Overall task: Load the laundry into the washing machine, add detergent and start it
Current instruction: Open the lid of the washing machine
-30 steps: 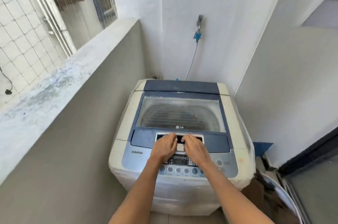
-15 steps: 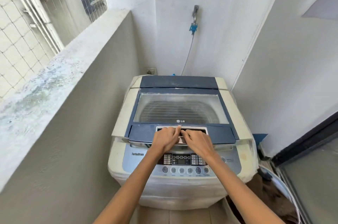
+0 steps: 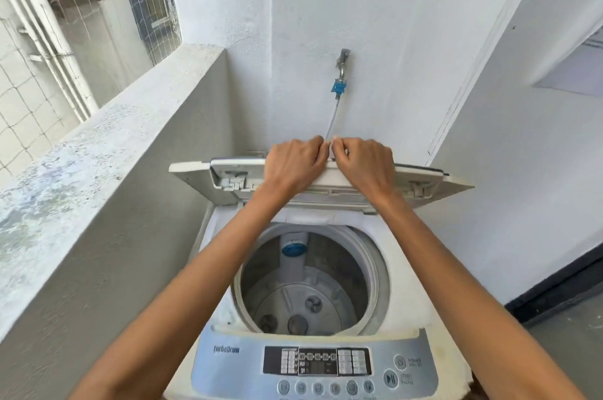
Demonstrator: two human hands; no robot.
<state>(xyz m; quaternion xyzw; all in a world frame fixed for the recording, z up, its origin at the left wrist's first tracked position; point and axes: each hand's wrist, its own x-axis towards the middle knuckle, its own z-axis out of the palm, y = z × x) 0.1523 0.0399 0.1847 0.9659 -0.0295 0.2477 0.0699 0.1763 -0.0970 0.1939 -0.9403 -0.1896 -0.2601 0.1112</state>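
— White balcony walls box in your washing machine (image 3: 404, 295). What's nearest you?
— Its control panel (image 3: 316, 365), then the drum (image 3: 310, 282) behind that.
— And your hands?
— Beyond the drum, your left hand (image 3: 293, 164) and right hand (image 3: 367, 166) curl over the raised lid (image 3: 202, 177) edge, side by side.

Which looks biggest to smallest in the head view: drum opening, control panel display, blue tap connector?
1. Drum opening
2. Control panel display, nearer the camera yet clearly smaller
3. Blue tap connector, farthest away, so true size is unsure
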